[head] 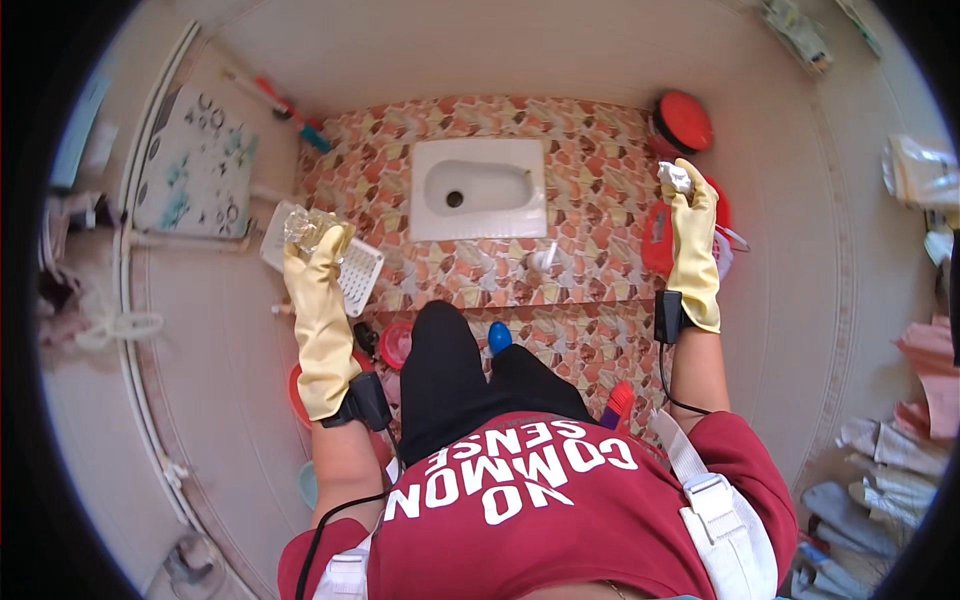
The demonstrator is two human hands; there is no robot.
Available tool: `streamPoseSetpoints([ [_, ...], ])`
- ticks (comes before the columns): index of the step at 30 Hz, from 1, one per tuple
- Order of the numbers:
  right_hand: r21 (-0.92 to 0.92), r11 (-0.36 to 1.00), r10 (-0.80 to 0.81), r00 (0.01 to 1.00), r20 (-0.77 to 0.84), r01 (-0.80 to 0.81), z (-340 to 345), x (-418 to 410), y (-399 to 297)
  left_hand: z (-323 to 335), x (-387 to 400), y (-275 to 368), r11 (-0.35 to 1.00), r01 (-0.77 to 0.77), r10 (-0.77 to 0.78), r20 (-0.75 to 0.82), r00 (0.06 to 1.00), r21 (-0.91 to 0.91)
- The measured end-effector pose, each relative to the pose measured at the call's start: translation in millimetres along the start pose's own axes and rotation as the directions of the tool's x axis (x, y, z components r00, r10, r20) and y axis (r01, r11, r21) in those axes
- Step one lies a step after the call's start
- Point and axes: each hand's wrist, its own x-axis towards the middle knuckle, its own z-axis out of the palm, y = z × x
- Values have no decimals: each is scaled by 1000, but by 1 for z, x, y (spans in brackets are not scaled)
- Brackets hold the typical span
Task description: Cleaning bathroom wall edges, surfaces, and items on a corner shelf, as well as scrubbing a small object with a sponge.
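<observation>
My left hand (319, 262), in a cream rubber glove, holds a crumpled piece of clear plastic (304, 227) over a white perforated tray (362, 277) at the left wall. In a matching glove, my right hand (691, 217) pinches a crumpled white wad (674, 177) between fingers and thumb, above a red container (657, 244) by the right wall. Between the hands, a white squat toilet (480, 189) is set in the stone-patterned floor. A small white object (546, 258) stands near its lower right corner.
A red-lidded bucket (682, 122) stands in the far right corner. A red and teal brush (304, 127) leans at the far left. A floor step edge (525, 306) crosses before my knees. Near my legs are a red basin (396, 345) and a red brush (619, 401).
</observation>
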Motion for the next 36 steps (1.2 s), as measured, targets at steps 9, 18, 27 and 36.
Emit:
streamPoseSetpoints([
  [9, 239, 968, 117, 984, -134, -83, -58, 74, -24, 98, 103, 25, 997, -55, 65, 214, 975, -55],
  [18, 188, 981, 81, 970, -231, -37, -57, 219, -115, 221, 222, 88, 990, -29, 87, 423, 902, -140],
  [27, 170, 985, 84, 935, -345, -26, -111, 304, -138, 353, 270, 131, 996, -59, 89, 551, 830, -73],
  [36, 18, 964, -239, 889, -391, 267, -201, 446, -63, 506, 244, 136, 994, -24, 92, 671, 736, -110],
])
